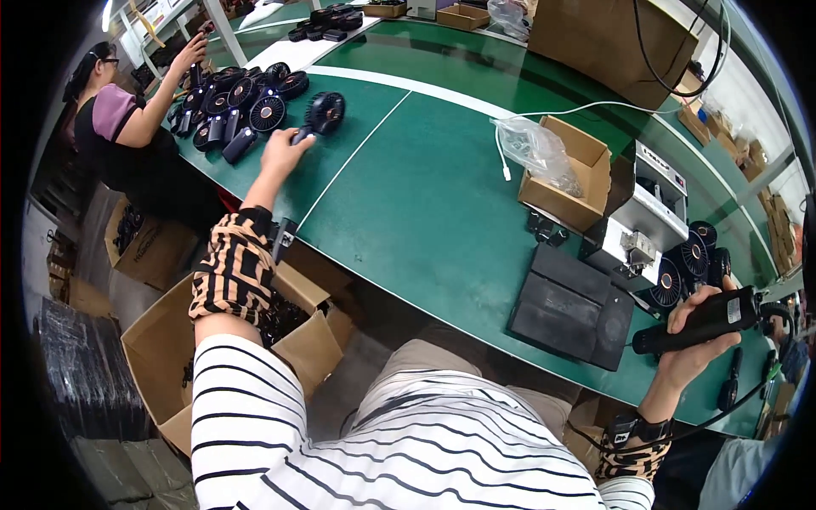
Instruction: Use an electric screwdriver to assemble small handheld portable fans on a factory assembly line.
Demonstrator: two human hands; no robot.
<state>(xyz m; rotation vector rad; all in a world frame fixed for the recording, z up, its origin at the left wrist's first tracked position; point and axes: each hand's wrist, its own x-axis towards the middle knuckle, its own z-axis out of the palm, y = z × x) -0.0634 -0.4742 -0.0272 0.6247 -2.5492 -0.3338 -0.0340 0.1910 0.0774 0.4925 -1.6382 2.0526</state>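
At the far left of the bench, my left hand [285,155] is closed on the handle of a black handheld fan [325,113], whose round head points away from me. Just left of it lies a pile of similar handheld fans [242,100]. My right hand [690,355] is wrapped round a black electric screwdriver [710,322] at the right, its thin bit pointing left. Between my hands, nearer the right one, a black block-like fixture [571,308] rests on the green bench [408,195].
Behind the fixture stand a grey-and-white machine [637,229] and a cardboard box [565,200] with a clear plastic bag [537,153]. More fans [693,259] sit by the machine. An open carton [306,348] stands below the bench's left edge. A co-worker [127,127] stands at far left.
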